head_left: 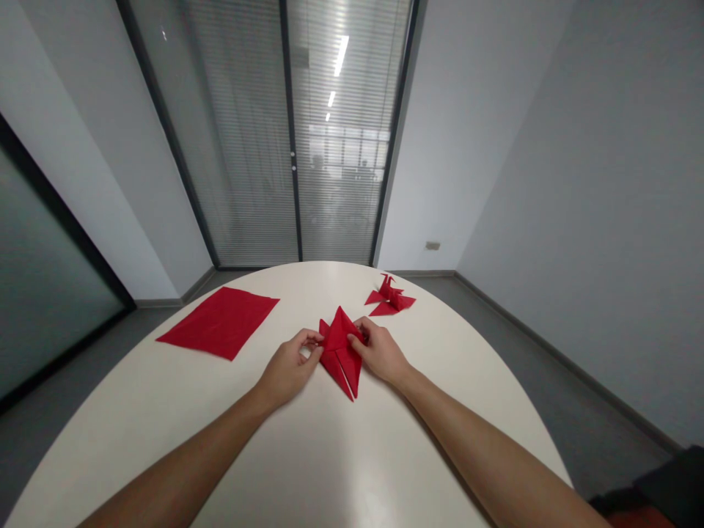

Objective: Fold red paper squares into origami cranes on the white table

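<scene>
A partly folded piece of red origami paper (341, 352) is held just over the middle of the white table, its two narrow points directed toward me with a slit between them. My left hand (294, 363) pinches its left edge between thumb and forefinger. On the other side, my right hand (379, 350) grips the right edge, thumb on top and fingers behind the paper. Part of the paper's underside is hidden by the folds and fingers.
The round white table (291, 455) fills the foreground. A flat red sheet (223, 323) lies at the left, and folded red paper cranes (390, 297) sit at the back right. Beyond the table stands a glass partition with blinds (253, 147). A dark object (668, 488) is at the lower right.
</scene>
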A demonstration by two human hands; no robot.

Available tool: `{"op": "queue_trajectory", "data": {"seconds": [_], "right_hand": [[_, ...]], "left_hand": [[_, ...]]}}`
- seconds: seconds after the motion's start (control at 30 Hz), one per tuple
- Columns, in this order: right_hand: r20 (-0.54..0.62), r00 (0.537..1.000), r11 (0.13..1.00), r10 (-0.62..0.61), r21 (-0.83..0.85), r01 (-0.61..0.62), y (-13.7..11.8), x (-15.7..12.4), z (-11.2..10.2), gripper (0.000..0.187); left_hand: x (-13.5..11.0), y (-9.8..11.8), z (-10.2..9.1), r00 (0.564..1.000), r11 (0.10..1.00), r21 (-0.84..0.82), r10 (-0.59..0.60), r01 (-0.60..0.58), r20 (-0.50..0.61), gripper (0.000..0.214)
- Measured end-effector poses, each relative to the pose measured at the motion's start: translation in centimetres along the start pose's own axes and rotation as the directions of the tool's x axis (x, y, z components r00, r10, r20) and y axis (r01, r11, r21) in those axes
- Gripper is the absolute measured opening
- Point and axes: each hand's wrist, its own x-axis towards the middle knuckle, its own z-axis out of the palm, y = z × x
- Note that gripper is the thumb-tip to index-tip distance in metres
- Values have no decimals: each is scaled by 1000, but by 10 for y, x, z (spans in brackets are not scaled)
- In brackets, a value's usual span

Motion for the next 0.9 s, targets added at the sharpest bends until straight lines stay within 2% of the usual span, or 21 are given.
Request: {"op": "queue_trajectory", "data": {"seconds": [0.37,0.47,0.6,0.67,0.77,0.9], "right_hand": [[78,996,998,-50,44,46,-8,-2,-3,14],[28,995,992,-97,89,94,-9,-2,-4,30],[-44,975,963,-219,150,223,-13,-1,-6,49],[-72,954,943,-291,146,298,-15,0,-8,46],[-98,927,923,-362,103,371,-19,-1,-10,33],[-112,931,933,-347,60,355,-20,-1,-9,22]], "left_hand": [[4,-2,2,999,998,41,53,-52,-5,19],[4,-1,2,998,995,71,66,-65,-1,17],[2,2,1,991,974,186,130,-131,15,14],[0,3,1,984,951,251,180,-179,20,13],[-2,5,0,969,921,306,244,-243,36,13],[-2,6,-2,965,911,322,257,-257,43,12]]}}
